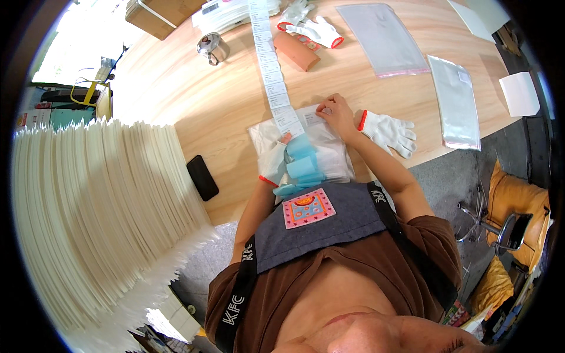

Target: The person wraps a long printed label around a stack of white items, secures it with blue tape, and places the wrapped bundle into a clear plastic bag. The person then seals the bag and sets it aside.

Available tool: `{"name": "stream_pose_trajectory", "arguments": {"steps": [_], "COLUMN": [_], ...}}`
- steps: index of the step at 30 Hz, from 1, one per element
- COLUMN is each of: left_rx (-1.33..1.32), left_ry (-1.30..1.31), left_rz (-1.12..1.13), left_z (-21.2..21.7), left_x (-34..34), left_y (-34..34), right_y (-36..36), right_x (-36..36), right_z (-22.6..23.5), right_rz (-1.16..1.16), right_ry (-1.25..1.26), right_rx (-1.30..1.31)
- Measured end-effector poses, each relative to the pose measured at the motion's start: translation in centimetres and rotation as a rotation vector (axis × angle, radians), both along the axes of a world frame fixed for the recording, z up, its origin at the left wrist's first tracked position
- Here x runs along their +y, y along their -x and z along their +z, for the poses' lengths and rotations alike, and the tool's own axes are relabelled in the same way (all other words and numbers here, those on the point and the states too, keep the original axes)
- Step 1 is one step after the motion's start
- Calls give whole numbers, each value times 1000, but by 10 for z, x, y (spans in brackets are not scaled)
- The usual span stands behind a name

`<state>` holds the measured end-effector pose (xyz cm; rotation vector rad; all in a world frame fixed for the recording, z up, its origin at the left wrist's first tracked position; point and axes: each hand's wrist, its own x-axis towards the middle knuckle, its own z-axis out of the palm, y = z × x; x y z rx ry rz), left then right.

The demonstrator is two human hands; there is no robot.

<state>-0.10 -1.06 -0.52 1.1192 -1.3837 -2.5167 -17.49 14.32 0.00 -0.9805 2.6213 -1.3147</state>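
One label (313,119) appeared applied to the bag (328,147) on the counter (220,106) and many remained on the strip (272,76), its end held by the left hand (274,160), the right hand (338,114) narrowed at the label.

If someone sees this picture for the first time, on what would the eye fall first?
Probably the huge white stack of thin, flat pieces, filling the left side. Next comes the long strip of white labels running down the table to the gloved left hand, where a blue strip curls toward the apron.
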Motion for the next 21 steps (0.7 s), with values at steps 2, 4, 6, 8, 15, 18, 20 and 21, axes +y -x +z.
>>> {"name": "stream_pose_trajectory", "arguments": {"steps": [2,4,6,8,15,18,20,21], "left_rx": [-33,-17,-15,-25,69,69,5,75], "left_ry": [-12,-54,-80,-88,-37,-65,-74,-132], "left_rz": [-25,-19,-6,23,-29,40,23,32], "left_z": [8,20,23,20,12,17,25,29], "left_x": [2,6,8,9,6,8,6,6], "left_y": [-1,-2,-3,-3,-4,-5,-8,-10], "right_y": [-4,-6,-8,-10,12,11,3,0], "right_x": [4,5,8,9,7,8,10,14], "right_z": [3,3,5,9,-11,2,9,15], "right_rz": [8,42,37,2,59,32,0,58], "right_ry": [143,180,200,208,232,324,395,382], "right_rx": [223,-150,-404,-538,-687,-766,-745,-675]}}
